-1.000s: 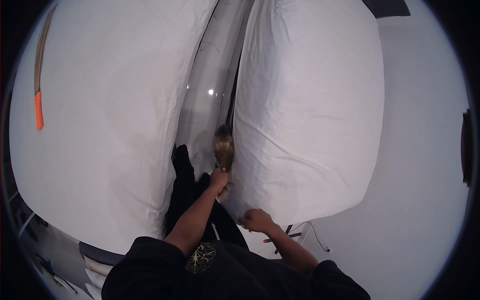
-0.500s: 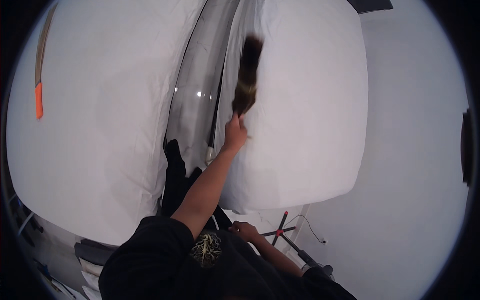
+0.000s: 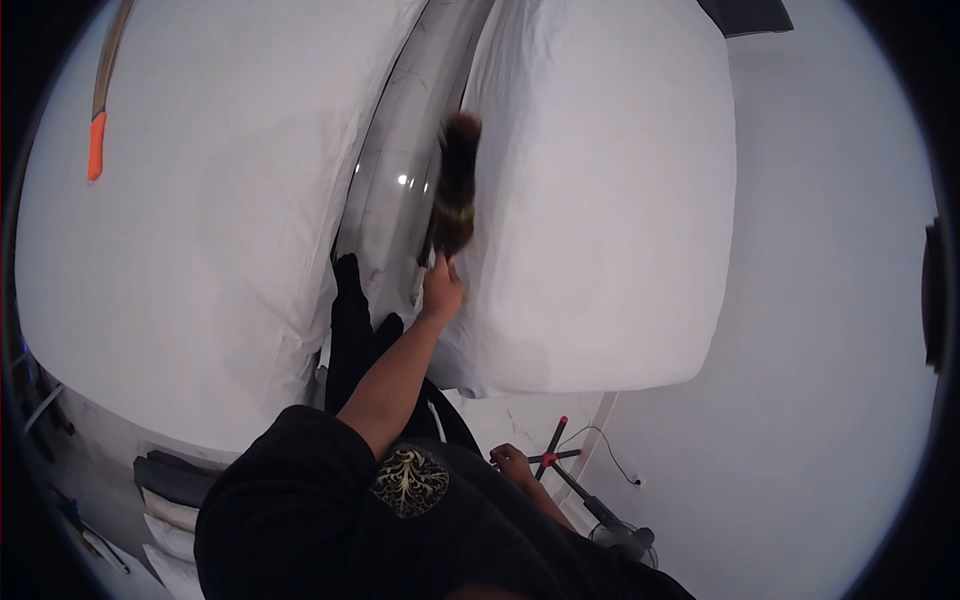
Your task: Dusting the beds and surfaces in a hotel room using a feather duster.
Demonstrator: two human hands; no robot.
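My left hand (image 3: 443, 290) grips the handle of a dark brown brush (image 3: 458, 185) with thick, furry bristles, blurred by motion. The brush points away from me, along the near left side of the right-hand white-covered bed (image 3: 620, 230) and partly over the gap between the two beds. Whether its bristles touch the sheet, I cannot tell. Low on the right, near my body, my right hand (image 3: 511, 461) hangs with its fingers loosely bent and apart. Nothing shows in it.
Another white-covered bed (image 3: 200, 250) fills the left. On it lies a long curved brown strip with an orange handle (image 3: 96, 148). Shiny floor (image 3: 395, 140) runs between the beds. A fan (image 3: 630, 540) with a red-tipped cross base is at lower right, beside the wall (image 3: 820, 300).
My left hand has brought the brush left and toward me, from above the right bed to its edge by the gap. My right hand has shifted slightly right. The view has shifted a little.
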